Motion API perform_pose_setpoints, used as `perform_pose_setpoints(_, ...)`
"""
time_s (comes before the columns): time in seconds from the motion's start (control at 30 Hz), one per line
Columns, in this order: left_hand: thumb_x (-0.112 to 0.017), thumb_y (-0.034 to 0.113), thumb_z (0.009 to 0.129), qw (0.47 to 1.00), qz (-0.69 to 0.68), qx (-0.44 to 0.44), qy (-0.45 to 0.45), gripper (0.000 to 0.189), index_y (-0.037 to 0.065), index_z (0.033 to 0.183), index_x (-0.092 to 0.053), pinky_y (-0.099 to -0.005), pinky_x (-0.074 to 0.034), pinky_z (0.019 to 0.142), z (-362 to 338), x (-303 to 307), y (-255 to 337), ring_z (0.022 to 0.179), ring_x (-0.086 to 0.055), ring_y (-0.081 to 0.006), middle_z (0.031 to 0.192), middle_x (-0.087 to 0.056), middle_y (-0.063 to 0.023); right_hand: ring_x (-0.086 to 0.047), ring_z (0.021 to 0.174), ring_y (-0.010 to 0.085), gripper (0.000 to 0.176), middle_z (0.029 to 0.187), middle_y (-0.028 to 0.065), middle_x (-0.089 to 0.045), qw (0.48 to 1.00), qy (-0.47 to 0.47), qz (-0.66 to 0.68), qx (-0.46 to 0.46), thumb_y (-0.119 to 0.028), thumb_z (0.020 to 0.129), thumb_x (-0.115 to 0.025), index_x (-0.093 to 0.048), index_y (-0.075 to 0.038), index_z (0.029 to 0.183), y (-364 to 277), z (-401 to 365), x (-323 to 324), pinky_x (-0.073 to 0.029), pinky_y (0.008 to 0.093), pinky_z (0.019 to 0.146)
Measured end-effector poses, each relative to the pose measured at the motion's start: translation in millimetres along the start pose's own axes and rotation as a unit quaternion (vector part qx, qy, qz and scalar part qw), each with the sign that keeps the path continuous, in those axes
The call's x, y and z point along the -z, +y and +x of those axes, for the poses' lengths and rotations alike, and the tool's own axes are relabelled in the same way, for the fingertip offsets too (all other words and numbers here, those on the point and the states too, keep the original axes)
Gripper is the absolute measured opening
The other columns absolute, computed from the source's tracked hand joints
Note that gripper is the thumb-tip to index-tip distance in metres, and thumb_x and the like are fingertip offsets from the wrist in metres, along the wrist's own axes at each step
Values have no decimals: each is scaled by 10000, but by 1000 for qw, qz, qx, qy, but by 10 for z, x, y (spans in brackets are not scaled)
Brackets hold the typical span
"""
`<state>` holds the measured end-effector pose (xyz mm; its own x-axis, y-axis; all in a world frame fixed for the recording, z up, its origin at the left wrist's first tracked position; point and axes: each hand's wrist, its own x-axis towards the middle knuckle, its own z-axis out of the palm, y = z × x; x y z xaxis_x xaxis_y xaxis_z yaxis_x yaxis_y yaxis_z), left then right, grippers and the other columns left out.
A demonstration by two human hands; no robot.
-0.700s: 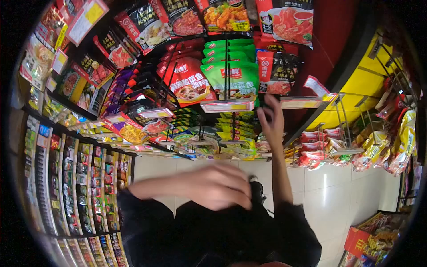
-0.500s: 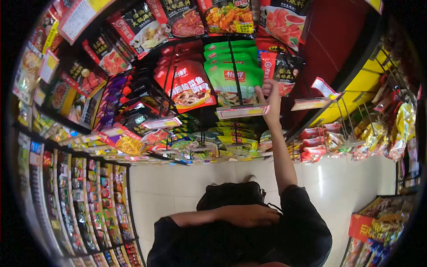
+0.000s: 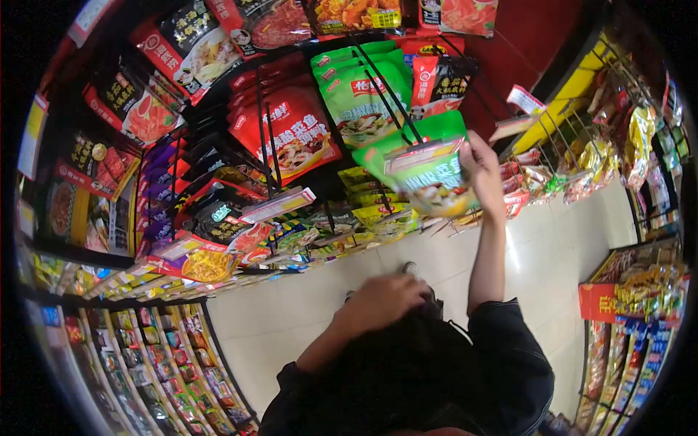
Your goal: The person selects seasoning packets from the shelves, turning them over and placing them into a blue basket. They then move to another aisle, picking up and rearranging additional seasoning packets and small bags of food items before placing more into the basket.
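A green food packet (image 3: 425, 178) is pinched at its right edge by my right hand (image 3: 480, 171). It hangs tilted at the front end of a hook, partly behind a price tag (image 3: 424, 153). Behind it, more green packets (image 3: 360, 102) hang in a row on the rack, with red packets (image 3: 280, 131) to their left. My left hand (image 3: 389, 301) is low in front of my body, over a black bag, blurred by motion; whether it holds anything does not show clearly.
Black and red packets (image 3: 440, 83) hang right of the green ones. Snack bags (image 3: 596, 163) hang on hooks at the right. A shelf of small packets (image 3: 156, 349) stands lower left, and a red box (image 3: 598, 301) lower right. Pale tiled floor (image 3: 538, 247) lies below.
My right hand has drawn the front green packet forward and down along the hook. My left hand has lifted and shifted over the bag. The view has turned slightly.
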<state>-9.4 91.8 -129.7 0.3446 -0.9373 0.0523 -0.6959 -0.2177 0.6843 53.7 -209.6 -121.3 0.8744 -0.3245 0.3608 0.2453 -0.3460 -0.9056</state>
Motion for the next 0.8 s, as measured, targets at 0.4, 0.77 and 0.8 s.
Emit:
perform_pose_setpoints(0.4, -504, 685, 984, 845, -489, -53, 209, 863, -17, 1487, -472, -385, -423, 1076, 710, -94, -1010, 1345, -503, -239, 1442, -550, -135, -474, 840, 121, 220, 879, 38, -496, 998, 23, 2, -65, -187, 1084, -516, -576, 6, 996, -71, -909, 181, -400, 289, 785)
perform_pose_setpoints(0.77, -700, 209, 984, 929, -224, 25, 292, 281, -18, 1143, -654, -279, -503, 812, 1957, 219, -329, 896, -627, -102, 959, -704, -58, -491, 866, 119, 301, 875, 18, -514, 981, 169, 53, -76, -271, 1085, -533, -610, 15, 1027, 457, -644, 543, -401, 271, 808)
perform_pose_setpoints(0.8, -692, 193, 988, 932, -151, 30, 327, 251, -16, 1122, -661, -269, -501, 788, 2048, 210, -330, 867, -615, -84, 928, -699, -47, -495, 869, 120, 306, 876, 20, -519, 981, 165, 62, -78, -278, 1085, -536, -614, 13, 1036, 432, -601, 568, -403, 271, 811)
